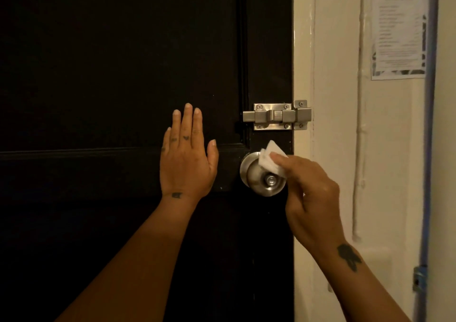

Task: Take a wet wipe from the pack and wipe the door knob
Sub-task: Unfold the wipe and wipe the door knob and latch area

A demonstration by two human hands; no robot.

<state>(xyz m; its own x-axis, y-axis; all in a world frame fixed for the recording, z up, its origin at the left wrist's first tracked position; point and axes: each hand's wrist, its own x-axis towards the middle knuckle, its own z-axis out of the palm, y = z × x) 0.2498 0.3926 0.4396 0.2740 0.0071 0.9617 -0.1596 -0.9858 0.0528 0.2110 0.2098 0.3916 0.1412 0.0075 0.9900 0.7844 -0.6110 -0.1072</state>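
You are already pinching the wipe [271, 157] in your right hand [312, 196] against the knob [262, 177] just left of it (pack out of view), your left hand [187, 160] lying flat and empty on the door [98, 75], so only wiping is remaining.

The print on the paper notice [399, 34], up and right of the door knob [263, 176], is too blurred to read. A folded wet wipe [271, 160] covers the knob's upper right, and the right hand [312, 196] hides the wipe's lower edge.

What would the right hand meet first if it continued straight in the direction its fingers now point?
The right hand points up-left, holding the wet wipe against the door knob. The wipe already touches the knob's top; beyond it lies the black door.
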